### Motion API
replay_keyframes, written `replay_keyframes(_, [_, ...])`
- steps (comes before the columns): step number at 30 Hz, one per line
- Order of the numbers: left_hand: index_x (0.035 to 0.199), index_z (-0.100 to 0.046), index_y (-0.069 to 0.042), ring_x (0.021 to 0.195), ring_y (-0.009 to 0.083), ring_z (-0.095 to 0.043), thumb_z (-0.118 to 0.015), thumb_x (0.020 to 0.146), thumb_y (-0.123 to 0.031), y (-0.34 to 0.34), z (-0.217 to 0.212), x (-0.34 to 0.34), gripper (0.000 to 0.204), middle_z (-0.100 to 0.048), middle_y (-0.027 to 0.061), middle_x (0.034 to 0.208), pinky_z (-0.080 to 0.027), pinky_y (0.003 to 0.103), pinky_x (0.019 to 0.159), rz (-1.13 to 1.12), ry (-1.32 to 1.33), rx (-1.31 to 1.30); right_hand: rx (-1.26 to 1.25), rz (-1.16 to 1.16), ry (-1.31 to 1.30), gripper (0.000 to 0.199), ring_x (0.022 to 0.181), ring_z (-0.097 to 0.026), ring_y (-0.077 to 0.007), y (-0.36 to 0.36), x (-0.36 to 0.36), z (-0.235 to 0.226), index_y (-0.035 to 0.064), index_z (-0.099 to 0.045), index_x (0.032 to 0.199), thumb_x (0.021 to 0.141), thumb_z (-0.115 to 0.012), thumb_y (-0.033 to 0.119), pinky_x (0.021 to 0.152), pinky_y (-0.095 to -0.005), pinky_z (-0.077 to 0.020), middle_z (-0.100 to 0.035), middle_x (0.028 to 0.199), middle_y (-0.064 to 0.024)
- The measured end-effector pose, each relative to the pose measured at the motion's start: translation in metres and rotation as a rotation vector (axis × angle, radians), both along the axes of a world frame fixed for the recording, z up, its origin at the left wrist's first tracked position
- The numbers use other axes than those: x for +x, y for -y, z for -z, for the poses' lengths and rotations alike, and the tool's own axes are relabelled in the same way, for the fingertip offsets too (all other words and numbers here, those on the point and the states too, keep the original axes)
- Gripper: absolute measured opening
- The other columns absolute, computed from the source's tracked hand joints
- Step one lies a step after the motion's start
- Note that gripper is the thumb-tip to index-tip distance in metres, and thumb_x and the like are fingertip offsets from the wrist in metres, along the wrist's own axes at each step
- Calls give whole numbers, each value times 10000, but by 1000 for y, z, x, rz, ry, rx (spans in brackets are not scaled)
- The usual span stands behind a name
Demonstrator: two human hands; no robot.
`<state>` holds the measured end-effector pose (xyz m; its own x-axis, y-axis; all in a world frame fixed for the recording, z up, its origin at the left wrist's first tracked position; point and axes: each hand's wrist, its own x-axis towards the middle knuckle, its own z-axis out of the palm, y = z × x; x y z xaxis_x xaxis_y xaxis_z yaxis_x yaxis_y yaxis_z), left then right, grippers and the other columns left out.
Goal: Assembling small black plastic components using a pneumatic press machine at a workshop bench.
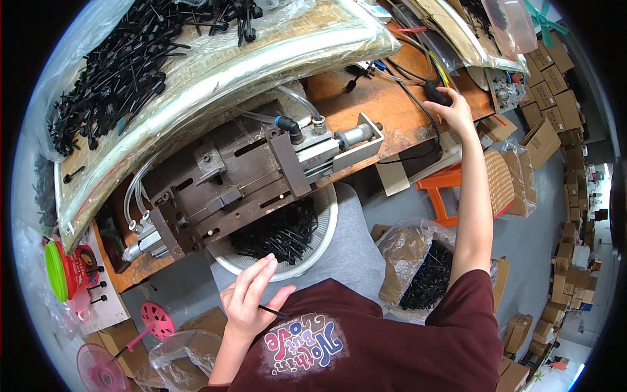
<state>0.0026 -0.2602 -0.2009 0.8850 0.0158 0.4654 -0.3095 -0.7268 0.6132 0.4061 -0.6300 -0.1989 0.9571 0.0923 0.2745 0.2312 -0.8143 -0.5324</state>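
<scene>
My left hand point(245, 304) is raised in front of my shirt, near the rim of a white basket point(331, 225). A thin black plastic rod point(273, 312) sticks out beside its thumb; the part inside the hand is hidden. My right arm reaches far out to the right. At the bench's right end, my right hand point(455, 112) has its fingers around a rounded black object point(436, 93) among cables; its exact kind is unclear. Between the hands stands a brown metal fixture point(238, 176) with a pneumatic cylinder point(320, 157) at its right end. Black stemmed parts point(281, 235) fill the basket below it.
A plastic-lined tray point(287, 55) heaped with black stemmed parts point(130, 72) overhangs the wooden bench point(353, 104). At right are an orange stool point(437, 196) and a lined carton point(418, 281) of black parts. A pink fan point(101, 369) stands lower left.
</scene>
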Motion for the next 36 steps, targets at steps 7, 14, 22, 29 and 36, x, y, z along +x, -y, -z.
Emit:
replay_keyframes(7, [1207,-630,-1,976,298,-693,-890,653,-168,2,-1,-7,634,-694,182,1095,-568,336,772,16,-2,-9,-311,-2,104,250,824,-680,-281,6,-5,-1,56,-743,942,758,-798,218,765,-371,-516,-712,867,-108])
replay_keyframes(14, [1162,-652,6,544,83,-523,-833,695,-55,10,-19,-1,504,-698,165,1061,-455,182,573,-8,-39,-246,-226,-338,637,162,798,-638,-231,-79,-138,-83,94,-739,928,766,-735,106,768,-344,-437,-699,853,-40])
replay_keyframes(22, [1288,-612,-4,622,5,-539,-747,816,-21,-14,-61,6,491,-716,97,1090,-416,156,542,-44,-313,-898,-346,-1290,925,251,856,-638,-137,-200,-256,-93,24,-732,930,748,-615,152,739,-248,-392,-688,922,-39])
replay_keyframes(29, [1064,-715,38,729,110,-647,-696,881,-53,-51,-71,-50,205,-728,66,877,-505,287,640,-553,-42,-595,-179,-1318,1006,240,1001,-620,-110,-263,-295,-75,213,-726,1094,890,-600,209,912,-305,-369,-701,1100,35])
replay_keyframes(36, [964,-714,-42,535,4,-416,-663,959,-274,-205,-36,-224,237,-562,-75,694,-274,200,455,-1411,291,-804,122,-1355,754,186,1056,-600,-153,-277,-316,-46,238,-712,1055,870,-704,225,922,-340,-407,-681,1113,6])
